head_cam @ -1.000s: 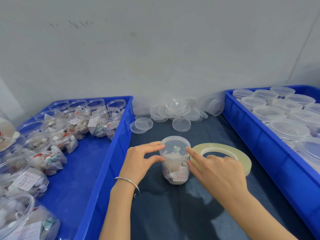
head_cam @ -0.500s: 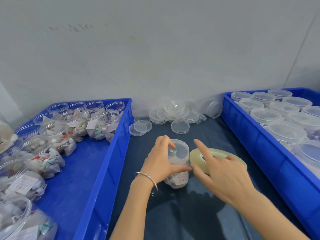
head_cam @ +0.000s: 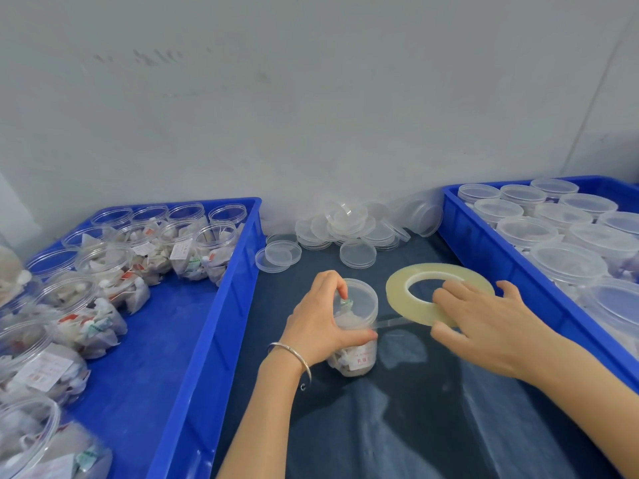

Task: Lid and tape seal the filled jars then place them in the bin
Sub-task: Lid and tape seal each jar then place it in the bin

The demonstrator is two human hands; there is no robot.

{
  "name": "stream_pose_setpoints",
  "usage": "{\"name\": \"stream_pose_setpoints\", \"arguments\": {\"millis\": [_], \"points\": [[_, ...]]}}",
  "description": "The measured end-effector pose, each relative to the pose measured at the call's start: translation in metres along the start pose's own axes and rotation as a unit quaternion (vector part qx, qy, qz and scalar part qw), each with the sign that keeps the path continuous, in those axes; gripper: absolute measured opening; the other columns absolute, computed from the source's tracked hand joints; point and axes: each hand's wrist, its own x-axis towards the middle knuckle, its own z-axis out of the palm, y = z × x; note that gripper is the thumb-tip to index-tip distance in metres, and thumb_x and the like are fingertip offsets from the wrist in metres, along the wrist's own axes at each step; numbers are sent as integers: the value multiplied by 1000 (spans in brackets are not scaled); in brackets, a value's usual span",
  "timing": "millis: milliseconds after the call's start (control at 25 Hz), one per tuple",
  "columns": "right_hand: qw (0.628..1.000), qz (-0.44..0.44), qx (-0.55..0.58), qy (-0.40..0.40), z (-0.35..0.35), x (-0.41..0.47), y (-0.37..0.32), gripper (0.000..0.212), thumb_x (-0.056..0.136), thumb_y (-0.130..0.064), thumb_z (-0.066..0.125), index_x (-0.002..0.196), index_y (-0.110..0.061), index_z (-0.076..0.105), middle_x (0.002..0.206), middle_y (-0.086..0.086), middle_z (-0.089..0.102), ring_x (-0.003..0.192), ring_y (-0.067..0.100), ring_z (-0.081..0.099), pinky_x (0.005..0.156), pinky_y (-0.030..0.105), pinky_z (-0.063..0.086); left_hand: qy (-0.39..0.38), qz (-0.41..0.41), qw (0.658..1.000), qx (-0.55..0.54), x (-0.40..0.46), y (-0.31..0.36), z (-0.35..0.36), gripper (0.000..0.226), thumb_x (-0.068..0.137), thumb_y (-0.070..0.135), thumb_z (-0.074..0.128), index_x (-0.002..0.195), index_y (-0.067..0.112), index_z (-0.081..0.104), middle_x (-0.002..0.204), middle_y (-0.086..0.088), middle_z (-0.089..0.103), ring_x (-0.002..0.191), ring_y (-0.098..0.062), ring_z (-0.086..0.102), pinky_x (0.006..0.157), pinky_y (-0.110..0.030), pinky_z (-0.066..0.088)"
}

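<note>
A clear lidded jar [head_cam: 359,305] filled with white sachets stands on the dark mat between two blue bins. My left hand [head_cam: 321,319] grips it, fingers over the lid and thumb pressed on its side. A thin strip of clear tape [head_cam: 390,323] runs from under that thumb to a flat ring-shaped tape roll [head_cam: 401,288] held a little above the mat to the right. My right hand [head_cam: 484,319] holds the roll, fingers in its hole and thumb under its near rim.
The left blue bin [head_cam: 221,305] holds several open filled jars [head_cam: 214,250]. The right blue bin [head_cam: 484,257] holds several lidded jars [head_cam: 525,229]. Loose clear lids [head_cam: 356,226] are piled against the grey wall at the back of the mat.
My right hand has taken the tape roll and pulled it right, away from the jar, drawing out a strip. My left hand moved onto the jar, thumb pinning the tape end.
</note>
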Motion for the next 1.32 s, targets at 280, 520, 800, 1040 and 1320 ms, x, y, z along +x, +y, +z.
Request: {"name": "stream_pose_setpoints", "arguments": {"millis": [280, 520, 800, 1040, 1320], "points": [[996, 69, 53, -26, 11, 44, 3, 43, 93, -62, 22, 86, -21, 33, 101, -11, 37, 95, 12, 39, 66, 35, 43, -43, 21, 998, -27, 7, -3, -4, 56, 61, 43, 83, 88, 35, 35, 112, 25, 38, 101, -3, 47, 85, -36, 46], [998, 18, 40, -40, 12, 71, -20, 47, 95, -60, 23, 103, -19, 44, 116, -4, 43, 112, 16, 39, 73, 41, 37, -120, 32, 992, -28, 18, -1, -18, 55, 59, 27, 89, 85, 32, 42, 123, 29, 41, 107, 4, 45, 78, -3, 35], [997, -1, 70, -33, 10, 69, -31, 40, 95, -59, 26, 87, -20, 33, 102, -8, 40, 107, 15, 39, 75, 40, 36, -188, 29, 982, 17, 25, 1, -29, 53, 66, 15, 83, 91, 35, 42, 135, 29, 29, 126, -10, 36, 96, -28, 36], [981, -10, 183, -59, 14, 59, -25, 20, 96, -29, 32, 81, -16, 33, 87, -3, 33, 87, 19, 33, 75, 38, 37, 49, -67, 944, -321, -11, -17, 20, 100, 55, -2, 89, 131, 21, 29, 133, 3, 41, 120, -10, 51, 99, -28, 46], [974, -111, 182, -74, 5, 52, -2, 30, 94, -47, 47, 114, -26, 43, 97, -18, 42, 93, 7, 36, 83, 34, 41, 169, -77, 915, -359, -26, -15, 74, 81, 43, 20, 90, 114, 21, 50, 111, 8, 61, 96, 3, 62, 80, -10, 48]]}}
